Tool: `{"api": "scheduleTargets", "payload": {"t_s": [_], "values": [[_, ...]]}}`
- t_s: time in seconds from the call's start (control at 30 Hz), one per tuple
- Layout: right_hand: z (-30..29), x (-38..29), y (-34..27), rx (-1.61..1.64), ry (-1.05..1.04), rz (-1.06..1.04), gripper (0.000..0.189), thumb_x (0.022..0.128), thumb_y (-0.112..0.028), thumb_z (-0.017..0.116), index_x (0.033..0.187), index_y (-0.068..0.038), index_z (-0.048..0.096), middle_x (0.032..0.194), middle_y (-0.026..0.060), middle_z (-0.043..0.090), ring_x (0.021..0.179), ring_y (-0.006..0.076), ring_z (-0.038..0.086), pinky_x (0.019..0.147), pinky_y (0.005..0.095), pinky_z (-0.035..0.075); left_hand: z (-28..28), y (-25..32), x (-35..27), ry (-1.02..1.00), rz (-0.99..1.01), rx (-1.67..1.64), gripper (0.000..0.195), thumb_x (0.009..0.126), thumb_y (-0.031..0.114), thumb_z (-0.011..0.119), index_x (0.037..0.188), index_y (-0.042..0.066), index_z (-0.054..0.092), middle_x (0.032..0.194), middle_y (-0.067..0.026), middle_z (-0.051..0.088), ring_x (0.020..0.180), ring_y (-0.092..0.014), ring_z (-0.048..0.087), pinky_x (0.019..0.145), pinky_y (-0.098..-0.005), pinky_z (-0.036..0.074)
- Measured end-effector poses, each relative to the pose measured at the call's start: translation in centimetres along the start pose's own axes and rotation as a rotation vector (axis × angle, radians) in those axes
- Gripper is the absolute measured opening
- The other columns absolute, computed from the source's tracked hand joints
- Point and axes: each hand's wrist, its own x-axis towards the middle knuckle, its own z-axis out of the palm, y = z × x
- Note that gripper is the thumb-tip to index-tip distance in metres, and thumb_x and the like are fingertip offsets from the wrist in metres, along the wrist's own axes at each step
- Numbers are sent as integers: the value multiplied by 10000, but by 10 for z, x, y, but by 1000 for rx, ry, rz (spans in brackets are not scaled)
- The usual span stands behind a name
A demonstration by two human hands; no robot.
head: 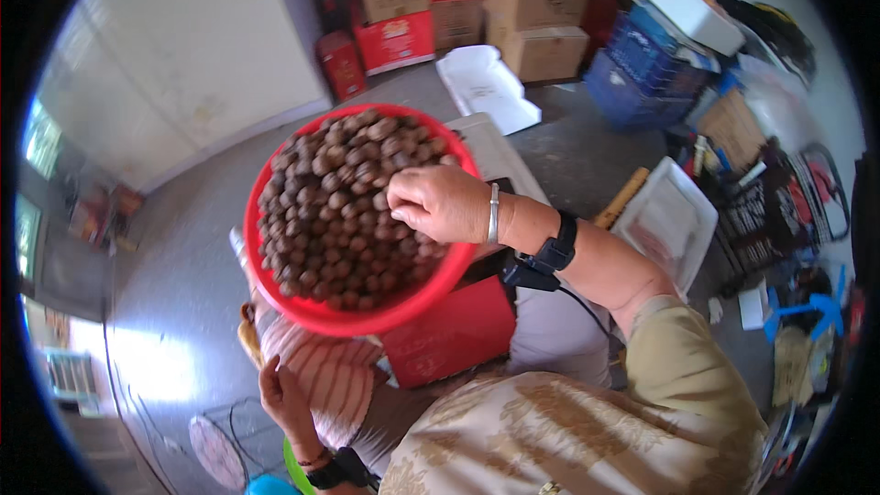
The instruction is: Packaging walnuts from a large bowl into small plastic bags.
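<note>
A red plastic basin (371, 325) in front of me is heaped with small brown round nuts (330, 220). My right hand (440, 203) is over the right part of the heap, fingers curled inward and thumb close to the index finger. Whether a nut is between the fingertips is hidden. Low on the left, beside my leg, is my left hand (283, 395), its fingers bent; the palm side cannot be made out. A striped pink cloth (330, 371) covers my knee near it. Under the basin's right edge shows a red box (454, 333).
Cardboard boxes (540, 3) and blue plastic crates (646, 69) are stacked at the back. A white foam tray (667, 220) lies on the right, near assorted clutter. A white open carton (488, 86) rests on the floor beyond the pale table (498, 148). A bright green rim (294, 471) shows below my left hand.
</note>
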Motion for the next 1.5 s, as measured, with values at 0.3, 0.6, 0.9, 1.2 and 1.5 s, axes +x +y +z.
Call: {"api": "scheduleTargets", "payload": {"t_s": [0.3, 0.6, 0.9, 1.2, 1.5], "values": [[-157, -154, 80, -301, 429, 653, 126, 851, -171, 722, 906, -74, 662, 834, 149, 699, 782, 334, 694, 700, 411, 544, 28, -15, -15, 73, 276, 381, 184, 990, 124, 590, 1087, -8, 675, 1015, -166, 709, 934, -317, 662, 892, -384, 516], [-224, -421, 166, -707, 171, 1347, 196, 762, -181, 745, 927, -81, 714, 979, 190, 724, 945, 371, 690, 867, 444, 538, 42, 0, -25, 19, 177, 262, 219, 1007, 178, 562, 1108, 1, 639, 1042, -109, 681, 986, -231, 618, 956, -356, 481], [-192, -412, 122, -499, -48, 1546, 707, 746, -263, 812, 1386, -118, 551, 1375, 219, 589, 1272, 373, 570, 1053, 409, 473, 45, 18, -31, -48, 216, 390, 200, 957, 151, 581, 1080, 9, 650, 1107, -129, 697, 1034, -259, 640, 987, -374, 479], [-202, -430, 135, -696, 0, 1361, 153, 832, -130, 626, 886, -66, 755, 976, 215, 713, 995, 400, 678, 903, 438, 537, 50, 29, -35, -77, 253, 330, 183, 946, 148, 602, 1059, 14, 654, 1107, -123, 693, 1043, -255, 636, 993, -376, 474], [-230, -427, 143, -805, 319, 1127, 143, 879, -152, 589, 893, -72, 706, 940, 226, 702, 919, 413, 672, 804, 476, 533, 55, 35, -38, -67, 230, 314, 158, 938, 90, 609, 1073, 12, 636, 1100, -118, 683, 1030, -240, 633, 976, -351, 482]]}}
